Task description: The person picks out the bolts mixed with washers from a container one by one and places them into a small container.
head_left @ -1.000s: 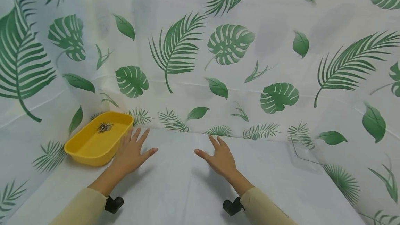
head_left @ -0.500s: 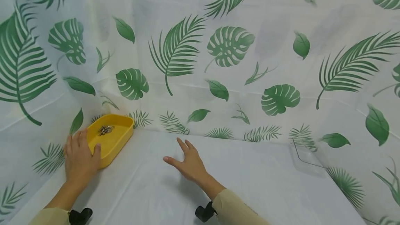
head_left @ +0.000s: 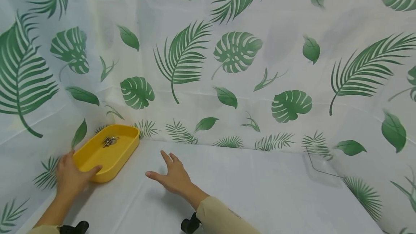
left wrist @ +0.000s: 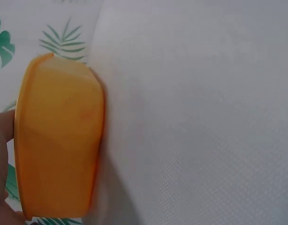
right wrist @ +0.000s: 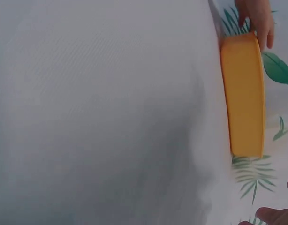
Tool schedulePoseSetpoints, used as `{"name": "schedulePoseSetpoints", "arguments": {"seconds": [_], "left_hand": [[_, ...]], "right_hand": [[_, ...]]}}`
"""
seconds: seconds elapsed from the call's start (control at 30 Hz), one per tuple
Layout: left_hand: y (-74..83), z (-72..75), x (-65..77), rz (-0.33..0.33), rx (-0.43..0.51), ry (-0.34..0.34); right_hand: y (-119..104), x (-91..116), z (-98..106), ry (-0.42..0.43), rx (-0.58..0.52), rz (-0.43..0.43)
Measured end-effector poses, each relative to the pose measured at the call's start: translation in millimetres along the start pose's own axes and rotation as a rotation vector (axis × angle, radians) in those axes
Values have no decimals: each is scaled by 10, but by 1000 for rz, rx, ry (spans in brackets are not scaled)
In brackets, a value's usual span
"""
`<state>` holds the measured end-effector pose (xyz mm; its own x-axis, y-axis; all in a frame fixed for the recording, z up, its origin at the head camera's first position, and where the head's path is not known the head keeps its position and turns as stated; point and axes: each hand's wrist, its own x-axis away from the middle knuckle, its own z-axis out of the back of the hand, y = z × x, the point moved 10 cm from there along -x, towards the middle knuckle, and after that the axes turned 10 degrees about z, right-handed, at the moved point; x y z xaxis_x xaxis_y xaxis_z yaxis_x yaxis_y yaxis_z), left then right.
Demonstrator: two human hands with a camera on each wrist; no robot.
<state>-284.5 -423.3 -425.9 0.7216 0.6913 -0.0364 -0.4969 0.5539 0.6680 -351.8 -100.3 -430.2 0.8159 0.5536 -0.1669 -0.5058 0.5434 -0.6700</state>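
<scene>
A shallow yellow plastic tray point(head_left: 117, 161) sits at the far left of the white table. Several small shiny metal pieces point(head_left: 110, 141) lie in a heap inside it, too small to tell their kind. My left hand point(head_left: 71, 178) grips the tray's near left end, its thumb over the near rim and its fingers along the outer left side. The left wrist view shows the outer wall of the tray point(left wrist: 62, 140) close up. Right of the tray, my right hand point(head_left: 173, 176) hovers above the table with fingers spread, touching nothing.
The white-covered table point(head_left: 260, 190) reaches back to a white curtain point(head_left: 195, 115) printed with green leaves. The curtain also lines the left side, close to the tray. A transparent sheet-like thing with a dark edge point(head_left: 325, 172) lies at the back right.
My left hand has moved left from beside the tray's right wall to its near left end and taken hold there. My right hand has moved left towards the tray. The tray looks unmoved.
</scene>
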Motion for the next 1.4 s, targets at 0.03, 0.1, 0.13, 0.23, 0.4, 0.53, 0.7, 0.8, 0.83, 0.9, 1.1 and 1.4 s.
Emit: {"name": "schedulePoseSetpoints", "arguments": {"seconds": [0.03, 0.1, 0.13, 0.23, 0.4, 0.53, 0.7, 0.8, 0.83, 0.9, 1.1, 1.4], "left_hand": [[-3, -28, -6, 6, 14, -32], [3, -86, -8, 8, 33, -90], [14, -106, -5, -3, 35, -108], [40, -123, 14, -14, 33, -114], [45, -144, 62, 8, 33, -103], [32, -204, 144, 25, 60, -109], [63, -229, 246, 22, 90, -108], [100, -257, 322, 4, 107, -120], [112, -277, 350, 0, 109, -128], [138, -330, 413, -5, 107, -152], [179, -438, 456, 4, 42, -221], [24, -401, 145, -33, 117, -422]], "right_hand": [[-18, -16, -46, -5, -21, -3], [-48, -49, -126, -8, -68, -13], [-68, -68, -160, -8, -93, -16], [-125, -126, -261, -16, -144, -32], [-211, -217, -401, -41, -175, -67], [-259, -229, -498, -35, -217, -87], [-318, -230, -594, -4, -291, -109], [-336, -237, -629, 25, -345, -132], [-342, -240, -636, 37, -362, -134], [-352, -241, -648, 58, -390, -132], [-361, -248, -648, 116, -432, -111], [-341, -244, -687, 157, -449, -95]]}}
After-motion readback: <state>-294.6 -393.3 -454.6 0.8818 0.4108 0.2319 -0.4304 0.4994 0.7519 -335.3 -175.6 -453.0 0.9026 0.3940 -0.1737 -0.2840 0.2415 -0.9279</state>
